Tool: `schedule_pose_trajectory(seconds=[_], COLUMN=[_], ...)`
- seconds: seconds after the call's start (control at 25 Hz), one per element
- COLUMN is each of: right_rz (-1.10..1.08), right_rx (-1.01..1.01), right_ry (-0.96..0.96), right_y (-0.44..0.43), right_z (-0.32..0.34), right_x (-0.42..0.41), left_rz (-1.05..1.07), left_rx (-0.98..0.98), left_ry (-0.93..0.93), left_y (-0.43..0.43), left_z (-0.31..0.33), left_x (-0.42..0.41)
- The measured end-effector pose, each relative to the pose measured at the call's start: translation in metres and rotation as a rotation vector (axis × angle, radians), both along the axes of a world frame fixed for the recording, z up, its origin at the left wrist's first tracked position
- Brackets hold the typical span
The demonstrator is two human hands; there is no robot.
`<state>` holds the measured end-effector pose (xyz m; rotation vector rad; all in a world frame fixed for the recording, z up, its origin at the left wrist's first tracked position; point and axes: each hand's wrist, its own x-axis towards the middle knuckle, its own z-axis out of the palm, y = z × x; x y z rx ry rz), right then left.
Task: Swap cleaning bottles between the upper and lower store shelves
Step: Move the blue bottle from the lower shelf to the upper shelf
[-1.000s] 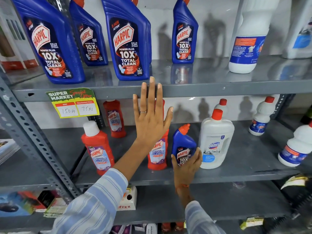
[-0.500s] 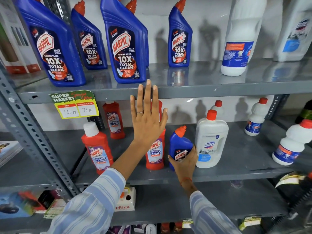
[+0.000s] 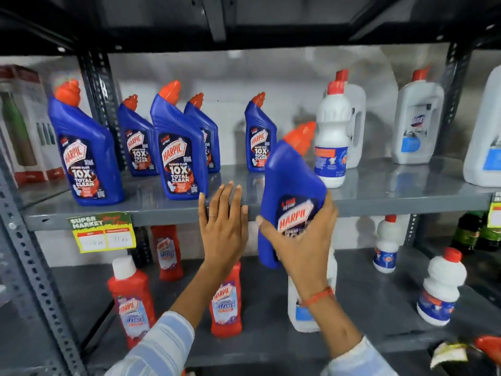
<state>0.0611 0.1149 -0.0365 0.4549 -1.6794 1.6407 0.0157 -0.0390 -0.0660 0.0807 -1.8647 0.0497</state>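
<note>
The upper shelf (image 3: 379, 198) carries five upright blue bottles (image 3: 177, 156) with orange caps on its left half and white bottles (image 3: 331, 137) and jugs on its right; the rightmost jug is cut off by the frame edge. The lower shelf (image 3: 366, 299) holds red bottles (image 3: 131, 302) at left and small white bottles (image 3: 440, 289) at right. What any bottle contains cannot be seen, since all are opaque. The right hand (image 3: 303, 240) is clamped around the label of a sixth blue bottle (image 3: 291, 185), held tilted in the air in front of the upper shelf's front edge, its cap leaning right toward a white bottle. A white jug (image 3: 299, 313) on the lower shelf is mostly hidden behind that wrist. The left hand (image 3: 222, 226) is spread flat, holding nothing, fingertips on the upper shelf's front lip. Bare shelf lies between the blue group and the white bottles. The price tag (image 3: 101, 231) is too blurred to read.
</note>
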Motion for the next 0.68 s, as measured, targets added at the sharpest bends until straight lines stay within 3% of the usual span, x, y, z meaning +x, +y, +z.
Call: schedule_pose_trajectory(seconds=[0.28, 0.52, 0.68], right_rz=[-0.082, -0.145, -0.163], right_rx=[-0.025, 0.163, 0.188], right_ry=[0.044, -0.094, -0.111], right_y=[-0.018, -0.044, -0.053], right_z=[0.093, 0.092, 0.093], right_x=[-0.057, -0.099, -0.108], left_rz=[0.029, 0.045, 0.029], left_rx=[0.014, 0.019, 0.030], left_ry=[-0.019, -0.009, 0.027], left_y=[0.002, 0.002, 0.003], left_z=[-0.002, -0.001, -0.004], left_x=[0.002, 0.002, 0.000])
